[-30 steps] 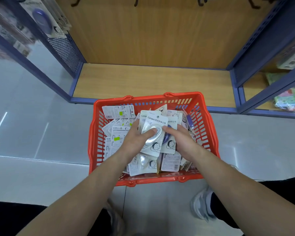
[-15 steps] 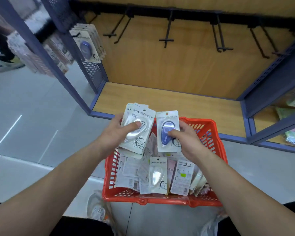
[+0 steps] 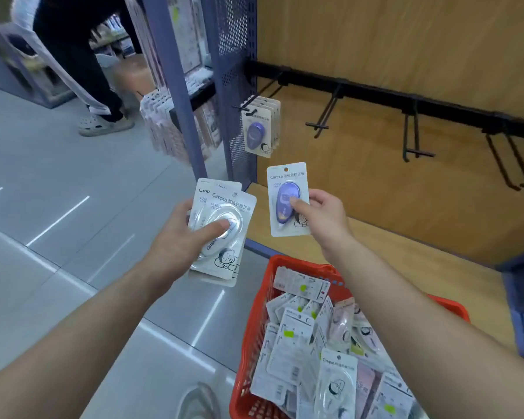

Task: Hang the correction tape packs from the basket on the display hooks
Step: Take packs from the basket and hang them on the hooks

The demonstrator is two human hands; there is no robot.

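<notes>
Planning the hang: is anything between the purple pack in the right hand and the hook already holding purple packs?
Nothing visible; only open air separates the purple pack from that hook above it.

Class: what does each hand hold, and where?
Left hand: white packs, by their left edge, thumb on front. Right hand: purple pack, by its right edge.

The red basket (image 3: 253, 334) runs off the bottom edge; the right forearm (image 3: 406, 313) covers part of its far rim. Behind the white pack (image 3: 233, 204) in the left hand (image 3: 176, 240) only slivers of others show; their number is unclear. Fingers of the right hand (image 3: 324, 219) are hidden behind the purple pack (image 3: 286, 179). The person (image 3: 82, 62) at far left is blurred, cut off at the top.
</notes>
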